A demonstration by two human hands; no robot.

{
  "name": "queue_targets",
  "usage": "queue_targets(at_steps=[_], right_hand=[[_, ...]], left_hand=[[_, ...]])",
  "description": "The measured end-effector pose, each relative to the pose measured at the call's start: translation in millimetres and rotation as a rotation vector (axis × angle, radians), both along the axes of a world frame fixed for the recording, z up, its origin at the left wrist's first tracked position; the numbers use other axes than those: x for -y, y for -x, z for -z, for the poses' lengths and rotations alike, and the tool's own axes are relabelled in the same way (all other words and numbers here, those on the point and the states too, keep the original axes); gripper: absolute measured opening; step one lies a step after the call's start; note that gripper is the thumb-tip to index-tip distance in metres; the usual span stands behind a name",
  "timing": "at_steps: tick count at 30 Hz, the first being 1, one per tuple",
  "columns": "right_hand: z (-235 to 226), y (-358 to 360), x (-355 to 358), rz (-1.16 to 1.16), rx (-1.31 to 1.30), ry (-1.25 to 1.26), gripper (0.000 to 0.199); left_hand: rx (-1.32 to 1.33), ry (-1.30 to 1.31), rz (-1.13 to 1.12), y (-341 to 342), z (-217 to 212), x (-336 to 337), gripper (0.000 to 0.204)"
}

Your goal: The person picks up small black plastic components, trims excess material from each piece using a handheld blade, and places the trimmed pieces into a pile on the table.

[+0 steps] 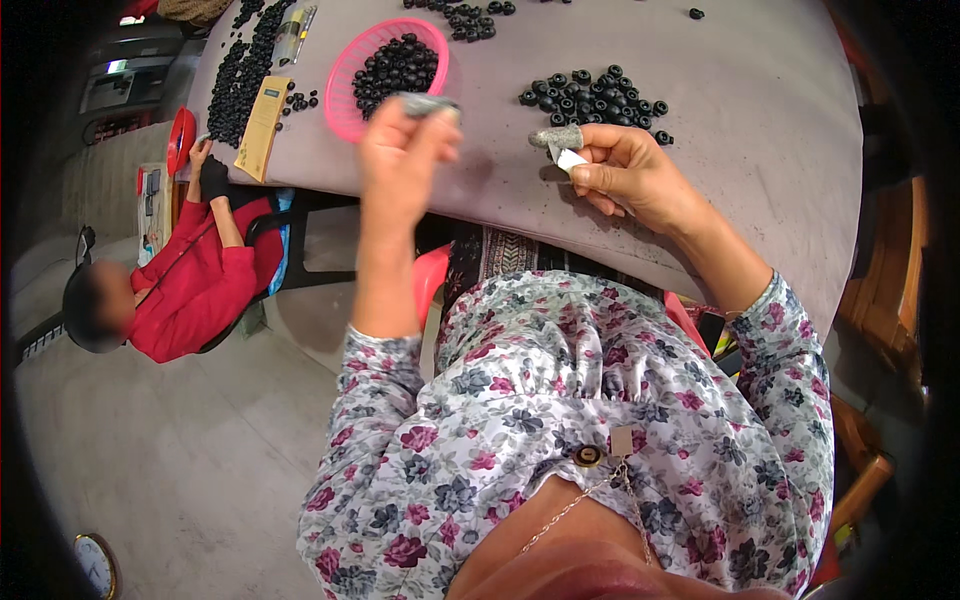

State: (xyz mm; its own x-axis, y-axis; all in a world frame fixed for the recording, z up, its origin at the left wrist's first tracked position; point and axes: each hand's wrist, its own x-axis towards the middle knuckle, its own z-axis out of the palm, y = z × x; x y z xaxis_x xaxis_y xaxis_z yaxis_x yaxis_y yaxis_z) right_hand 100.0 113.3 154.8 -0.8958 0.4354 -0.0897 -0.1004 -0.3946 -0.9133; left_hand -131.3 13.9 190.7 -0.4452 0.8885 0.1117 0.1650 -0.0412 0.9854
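My left hand (403,155) is raised beside the near rim of a pink plastic basket (338,88). It is a little blurred, its fingers curled in, with a grey cover on one fingertip; what it pinches, if anything, I cannot make out. Inside the basket lie many round black beads (400,72). My right hand (640,180) is closed near the table's front edge, a grey cover (553,137) on its index finger. Between its thumb and fingers is a small white piece (570,160). Just beyond it sits a heap of black beads (600,100) with holes.
More black beads (240,90) spread across the table's left side, by a tan paper packet (263,128). Another cluster (470,20) lies at the far edge. A person in red (205,290) sits at the left corner. Dark specks dot the grey tablecloth (760,150).
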Motion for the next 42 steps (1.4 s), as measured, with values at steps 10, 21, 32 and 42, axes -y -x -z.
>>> queue_targets(at_steps=[10, 21, 32, 42], right_hand=[[10.4, -9.7, -19.0, 0.317, -0.091, 0.037, 0.020], [19.7, -5.2, -22.0, 0.371, -0.079, 0.008, 0.017], [-10.0, -25.4, -34.7, 0.294, -0.059, 0.030, 0.022], [-10.0, -19.1, -26.5, 0.246, 0.042, -0.041, 0.027]], left_hand=[[-0.473, 0.003, -0.168, -18.6, 15.6, -20.3, 0.020], [-0.686, -0.001, 0.044, -59.8, 60.0, -29.0, 0.019], [-0.727, 0.064, 0.136, -83.2, 36.9, -47.1, 0.018], [0.444, 0.124, 0.136, -65.2, 37.7, -26.1, 0.016]])
